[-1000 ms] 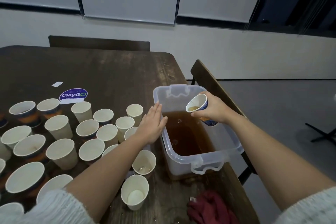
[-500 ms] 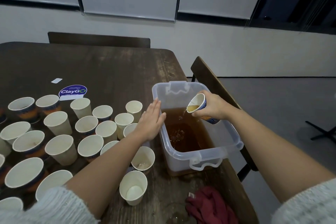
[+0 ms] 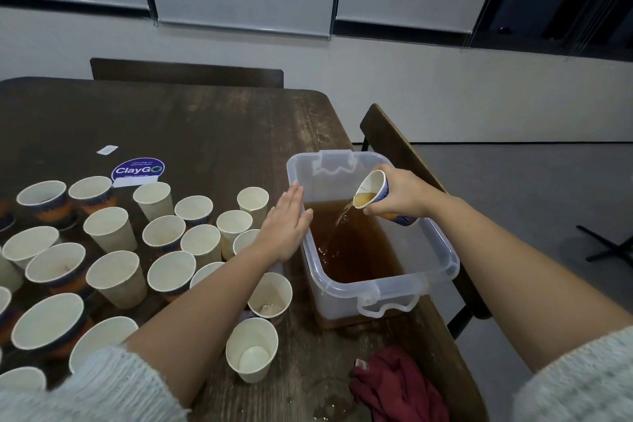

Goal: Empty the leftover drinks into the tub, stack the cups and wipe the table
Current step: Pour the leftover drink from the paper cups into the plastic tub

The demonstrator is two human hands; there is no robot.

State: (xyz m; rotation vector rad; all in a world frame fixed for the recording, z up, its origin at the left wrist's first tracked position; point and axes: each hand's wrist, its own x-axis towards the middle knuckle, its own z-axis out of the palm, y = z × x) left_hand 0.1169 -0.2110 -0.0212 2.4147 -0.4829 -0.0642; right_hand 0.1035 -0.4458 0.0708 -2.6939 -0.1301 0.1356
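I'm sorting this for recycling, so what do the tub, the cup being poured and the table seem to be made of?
The tub looks like clear, glossy plastic: the brown liquid shows through its walls. The cup in the right hand looks like matte paper with a rolled rim and printed outside. The table looks like dark wood or wood-look laminate, grained and worn.

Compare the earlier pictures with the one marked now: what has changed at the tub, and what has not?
The right hand has tipped its cup further, so brown drink now streams into the tub; a second ago none was leaving the cup. Unchanged: the left hand stays flat against the tub's rim, and the table's cups and red cloth lie as before.
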